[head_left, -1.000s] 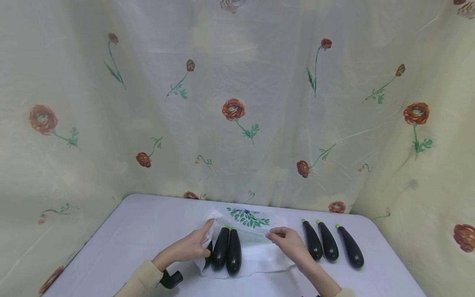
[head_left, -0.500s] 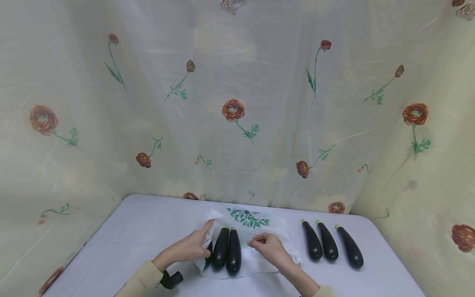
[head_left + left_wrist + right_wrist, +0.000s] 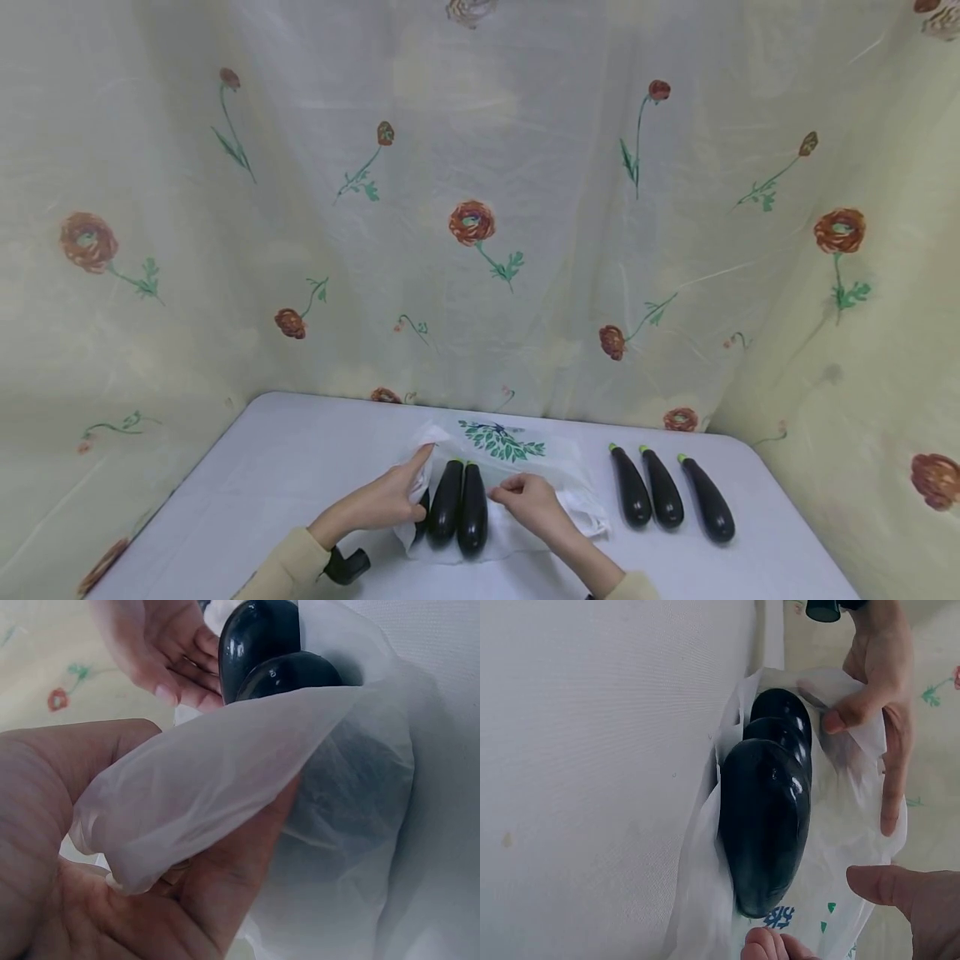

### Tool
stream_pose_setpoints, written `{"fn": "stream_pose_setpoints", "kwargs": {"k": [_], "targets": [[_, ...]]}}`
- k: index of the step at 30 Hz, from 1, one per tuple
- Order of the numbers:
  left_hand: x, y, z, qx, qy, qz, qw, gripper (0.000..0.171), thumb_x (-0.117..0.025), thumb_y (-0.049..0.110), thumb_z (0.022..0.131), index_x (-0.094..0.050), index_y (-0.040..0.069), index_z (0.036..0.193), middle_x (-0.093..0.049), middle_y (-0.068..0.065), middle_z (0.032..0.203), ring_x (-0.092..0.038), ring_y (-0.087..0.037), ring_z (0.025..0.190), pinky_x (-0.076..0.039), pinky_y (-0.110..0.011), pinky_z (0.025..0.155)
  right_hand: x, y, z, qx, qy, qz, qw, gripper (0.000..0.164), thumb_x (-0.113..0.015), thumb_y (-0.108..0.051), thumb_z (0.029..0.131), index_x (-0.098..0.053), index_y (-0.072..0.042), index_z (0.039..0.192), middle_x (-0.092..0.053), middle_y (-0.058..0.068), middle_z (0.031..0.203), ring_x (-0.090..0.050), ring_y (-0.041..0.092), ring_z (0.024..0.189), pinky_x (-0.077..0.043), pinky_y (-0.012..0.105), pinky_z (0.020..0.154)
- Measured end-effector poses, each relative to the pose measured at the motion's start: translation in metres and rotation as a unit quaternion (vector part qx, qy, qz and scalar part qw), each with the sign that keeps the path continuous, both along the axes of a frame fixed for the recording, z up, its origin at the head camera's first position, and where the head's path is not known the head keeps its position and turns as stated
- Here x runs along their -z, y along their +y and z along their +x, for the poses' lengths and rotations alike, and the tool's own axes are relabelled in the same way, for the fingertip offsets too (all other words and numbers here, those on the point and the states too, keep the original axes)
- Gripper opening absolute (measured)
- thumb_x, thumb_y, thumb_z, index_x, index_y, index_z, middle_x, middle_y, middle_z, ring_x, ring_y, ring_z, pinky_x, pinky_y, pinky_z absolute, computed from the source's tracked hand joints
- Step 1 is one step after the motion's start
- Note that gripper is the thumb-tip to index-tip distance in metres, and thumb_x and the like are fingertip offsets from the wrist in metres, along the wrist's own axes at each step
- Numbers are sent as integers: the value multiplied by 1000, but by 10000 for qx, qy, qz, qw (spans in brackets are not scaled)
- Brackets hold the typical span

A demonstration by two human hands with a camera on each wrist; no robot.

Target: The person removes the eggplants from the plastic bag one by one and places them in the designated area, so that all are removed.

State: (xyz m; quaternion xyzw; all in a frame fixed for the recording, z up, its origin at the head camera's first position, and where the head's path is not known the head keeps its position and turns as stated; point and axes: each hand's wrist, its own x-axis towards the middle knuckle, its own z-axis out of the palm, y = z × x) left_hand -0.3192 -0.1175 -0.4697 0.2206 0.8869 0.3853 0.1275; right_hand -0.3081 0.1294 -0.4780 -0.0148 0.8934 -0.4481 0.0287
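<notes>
Three glossy black eggplants (image 3: 473,510), side by side, in an open, leaf-printed, translucent white bag (image 3: 517,533), crumpled

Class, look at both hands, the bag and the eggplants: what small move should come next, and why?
Probably the right hand should nudge the nearest eggplant gently leftward, deeper into the bag: it sits close beside that eggplant, the left hand holds the bag's left edge, and three loose eggplants lie to the right, so room may be needed.
</notes>
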Motion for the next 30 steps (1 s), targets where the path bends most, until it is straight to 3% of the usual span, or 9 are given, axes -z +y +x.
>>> {"fn": "stream_pose_setpoints", "kwargs": {"k": [10,26,30], "targets": [[0,2,1,-31,50,-14,10000,97,-66,8,78,-7,4,155,-16,-20,160,-27,-37,142,-28,-58,110,3,-7,3,-256,-44,-44,9997,34,-71,-35,81,-72,-2,89,-67,5,77,-57,13,71,-46,27,63],[5,1,-2,-42,15,-35,10000,97,-66,9,78,-7,5,155,-17,-19,160,-28,-37,142,-29,-59,109,13,-20,3,-242,-225,-200,9993,30,-77,-32,76,-71,-3,81,-60,-1,67,-53,12,64,-42,25,57],[5,2,-2,-47,8,-22,10000,97,-66,9,78,-7,6,155,-17,-19,160,-28,-38,142,-29,-60,109,14,-20,3,-231,-330,-334,9986,30,-77,-30,76,-69,-2,84,-60,0,67,-55,11,63,-47,25,58]]}}
